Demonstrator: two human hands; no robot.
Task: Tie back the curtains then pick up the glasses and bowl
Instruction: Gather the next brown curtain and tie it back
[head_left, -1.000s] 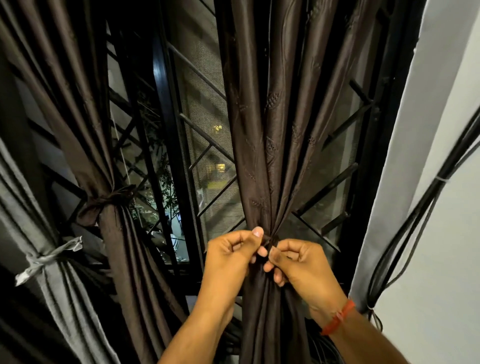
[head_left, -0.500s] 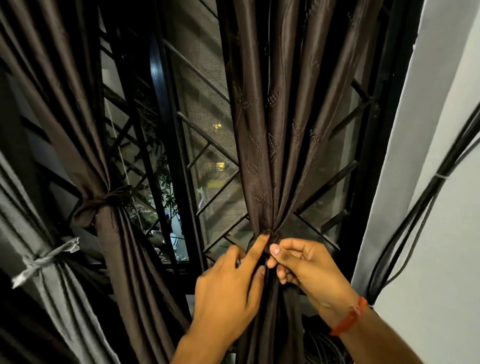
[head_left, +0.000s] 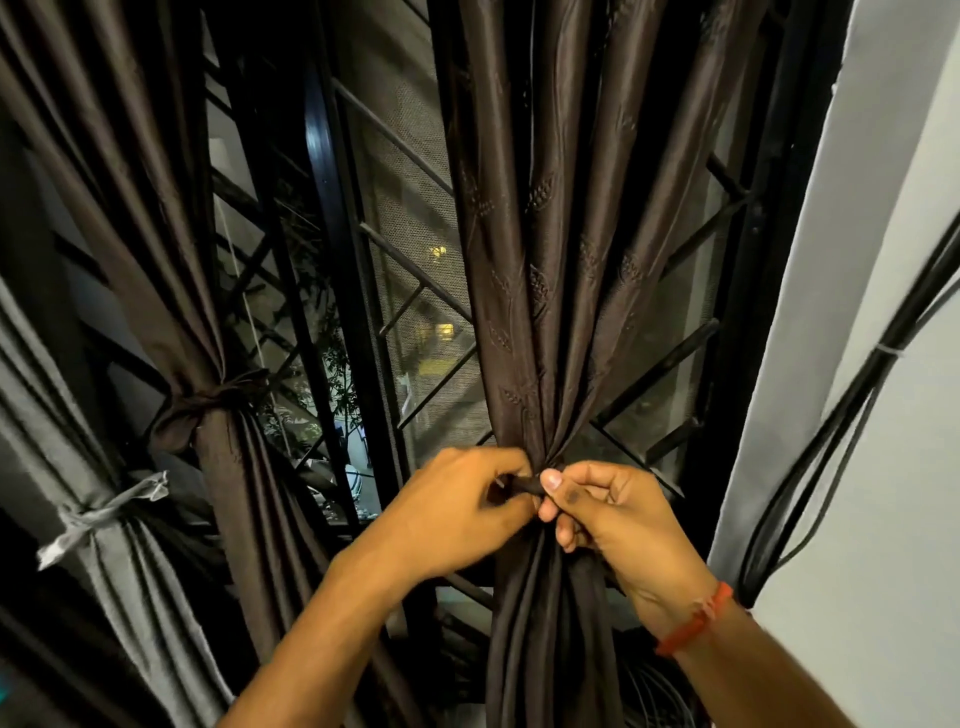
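Lower centre: left hand (head_left: 457, 501) and right hand (head_left: 608, 512), fingers curled, both pinch a dark tie band (head_left: 524, 486) at the gathered waist of the brown curtain (head_left: 524, 291); the cloth looks soft, light and probably slick, best gripped at this cinch; farther left, a tied brown curtain (head_left: 208, 410) and tied grey curtain (head_left: 98, 514); glasses and bowl not visible.

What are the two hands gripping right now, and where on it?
Both the left hand and right hand pinch the dark tie-back strip where it cinches the gathered brown curtain, one on each side of the bunch.
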